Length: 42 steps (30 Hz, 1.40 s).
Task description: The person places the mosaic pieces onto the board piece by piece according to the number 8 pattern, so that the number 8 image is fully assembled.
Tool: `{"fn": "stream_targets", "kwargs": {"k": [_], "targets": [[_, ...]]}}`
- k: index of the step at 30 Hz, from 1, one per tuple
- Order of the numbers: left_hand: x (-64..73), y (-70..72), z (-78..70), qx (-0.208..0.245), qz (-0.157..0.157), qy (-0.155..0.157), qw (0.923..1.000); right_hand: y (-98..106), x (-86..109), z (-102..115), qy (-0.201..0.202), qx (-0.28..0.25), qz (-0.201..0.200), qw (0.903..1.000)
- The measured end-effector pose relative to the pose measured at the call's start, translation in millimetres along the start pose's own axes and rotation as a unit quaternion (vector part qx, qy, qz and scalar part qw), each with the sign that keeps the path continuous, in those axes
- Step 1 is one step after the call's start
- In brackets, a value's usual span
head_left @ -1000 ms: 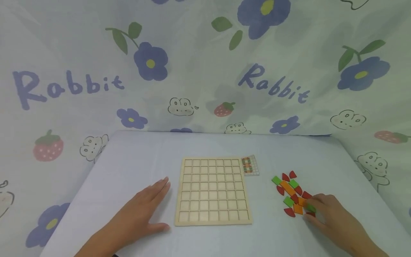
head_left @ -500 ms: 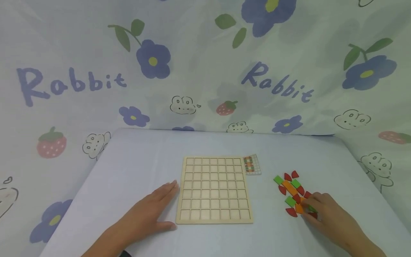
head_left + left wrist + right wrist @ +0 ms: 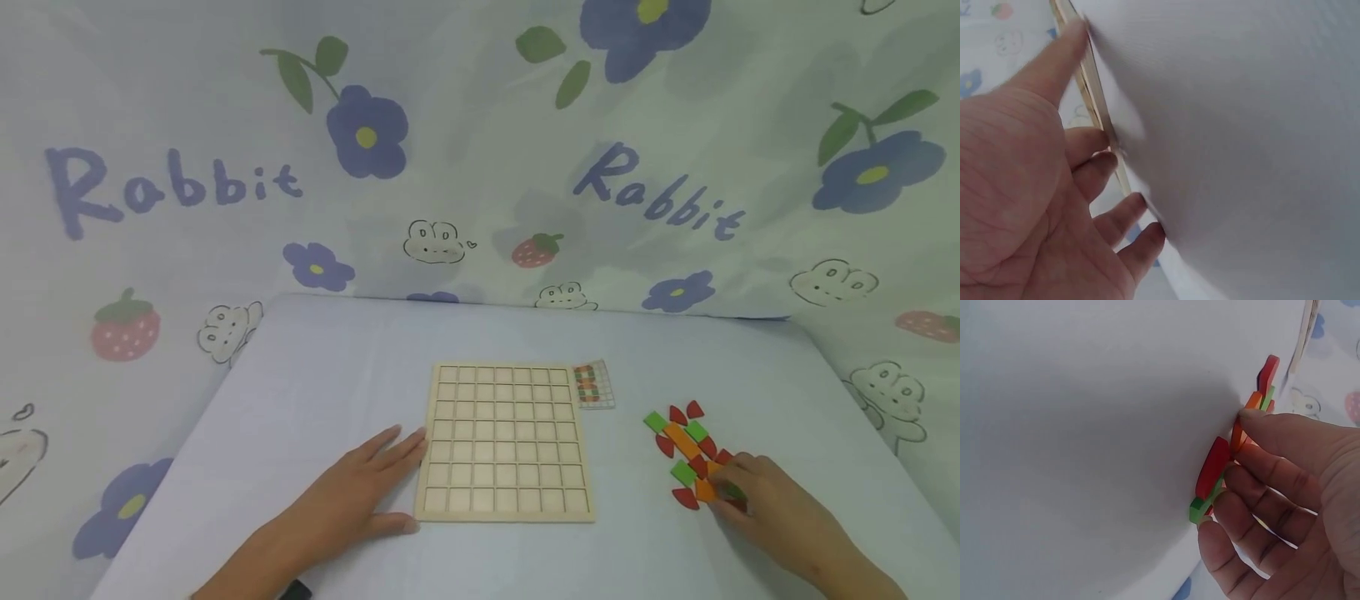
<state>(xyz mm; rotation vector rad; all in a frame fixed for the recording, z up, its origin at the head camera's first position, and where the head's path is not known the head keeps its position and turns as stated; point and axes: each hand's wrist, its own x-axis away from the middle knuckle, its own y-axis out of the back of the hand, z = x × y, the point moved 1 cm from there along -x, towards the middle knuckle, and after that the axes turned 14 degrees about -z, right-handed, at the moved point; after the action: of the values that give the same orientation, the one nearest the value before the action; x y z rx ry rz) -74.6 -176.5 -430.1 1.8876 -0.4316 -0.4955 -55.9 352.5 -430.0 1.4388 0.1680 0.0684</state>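
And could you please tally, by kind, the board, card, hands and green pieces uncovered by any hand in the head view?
Gridded board: 1
Pattern card: 1
Hands, left hand and right hand: 2
Uncovered green pieces: 3
Total: 7

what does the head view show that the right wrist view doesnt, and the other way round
Only the head view: the left hand, the gridded face of the board, and the small pattern card by its far right corner.

Only the right wrist view: the palm side of the right hand.

Both: that right hand at the red pieces, green pieces and orange pieces, the white table surface, and the printed cloth.
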Motion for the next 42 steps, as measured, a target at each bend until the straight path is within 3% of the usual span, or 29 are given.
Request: {"fn": "stream_targets", "kwargs": {"k": [8, 15, 22, 32, 42], "targets": [[-0.2, -0.8, -1.8, -0.015, -0.011, -0.009, 0.9998, -0.5, -2.3, 0.2, -0.002, -0.009, 0.01, 0.9999], [-2.5, -3.0, -3.7, -0.007, -0.008, 0.003, 0.9999, 2.9, -4.5, 0.1, -0.017, -0.029, 0.018, 0.9993], [-2.0, -4.1, -3.9, 0.002, -0.005, 0.016, 0.9999, 16.5, -15.2, 15.9, -0.014, -0.041, 0.001, 0.9991], [-2.8, -4.6, -1.7, -0.002, -0.007, 0.005, 1.0, 24.0, -55.3, 60.8, 0.086, -0.058, -0.076, 0.9917], [-3.3, -3.4, -3.5, 0.005, -0.006, 0.017, 0.9998, 18.1, -108.5, 103.5, 0.143, -0.104, -0.076, 0.9813]]}}
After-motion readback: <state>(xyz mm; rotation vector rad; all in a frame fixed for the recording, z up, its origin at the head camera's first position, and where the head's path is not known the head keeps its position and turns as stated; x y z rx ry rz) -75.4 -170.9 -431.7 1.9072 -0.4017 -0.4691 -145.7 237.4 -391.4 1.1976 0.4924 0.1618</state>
